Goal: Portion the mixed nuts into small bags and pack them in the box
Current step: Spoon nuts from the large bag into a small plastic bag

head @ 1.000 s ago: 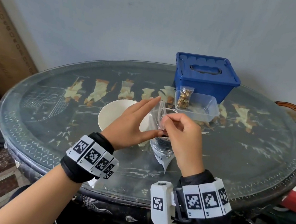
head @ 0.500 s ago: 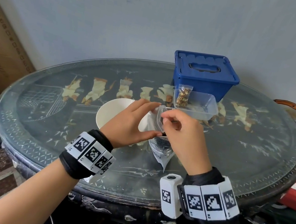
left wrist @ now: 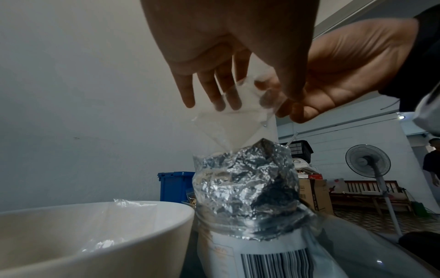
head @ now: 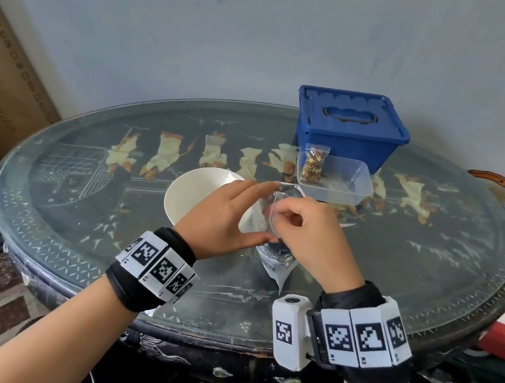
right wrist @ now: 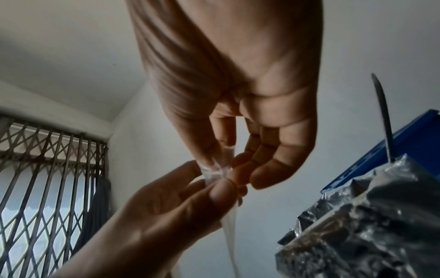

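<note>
At frame centre we are pinching the empty small bag (head: 259, 214) between left hand (head: 224, 216) and right hand (head: 307, 236); flimsy, slippery film, best gripped at its mouth edges.

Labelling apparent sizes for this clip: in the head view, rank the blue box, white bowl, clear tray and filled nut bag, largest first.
1. blue box
2. clear tray and white bowl: unsure, since a hand hides part of the bowl
3. filled nut bag

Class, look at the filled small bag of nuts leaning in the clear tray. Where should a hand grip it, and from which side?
Probably pinch the filled small bag by its flat empty top strip, coming from above. It leans upright against the clear tray wall with that strip above the rim, and the nuts bulge lower down.
</note>
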